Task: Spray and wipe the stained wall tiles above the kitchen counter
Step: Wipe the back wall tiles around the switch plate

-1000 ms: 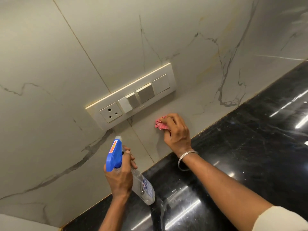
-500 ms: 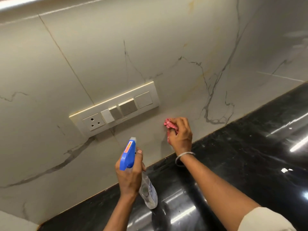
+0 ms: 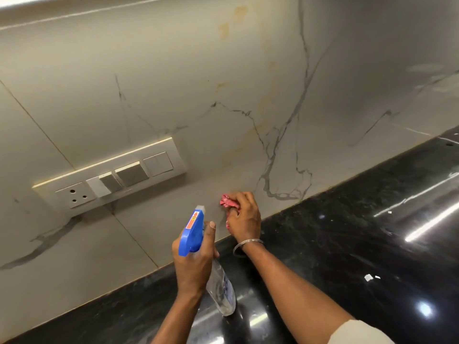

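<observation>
From the head camera, the left hand [image 3: 196,264] holds a spray bottle [image 3: 221,291] over the back edge of the black desk [image 3: 360,232]. Its fingers [image 3: 211,228] are wrapped round the neck below the blue spray head. One finger is raised alongside the head, and the nozzle points up at the wall. The clear body of the bottle slants down toward the desk; whether it touches the surface cannot be told.

Just to the right of the bottle, the right hand [image 3: 244,219] grips a crumpled pink cloth [image 3: 227,202]. The fingers are clenched round the cloth and press it flat against the wall tiles [image 3: 173,83], low down and just above the seam where wall meets desk. A thin metal bangle [image 3: 246,244] sits on that wrist, and a pale sleeve [image 3: 357,333] shows at the bottom right corner.

The tiles are light marble with grey veins. Yellowish stains [image 3: 248,135] run in a faint band above the cloth, with more blotches near the top of the wall. A switch plate [image 3: 111,177] with one socket and several switches is fixed to the wall left of the hands. Two small white scraps [image 3: 367,277] lie on the glossy desk to the right of the forearm.
</observation>
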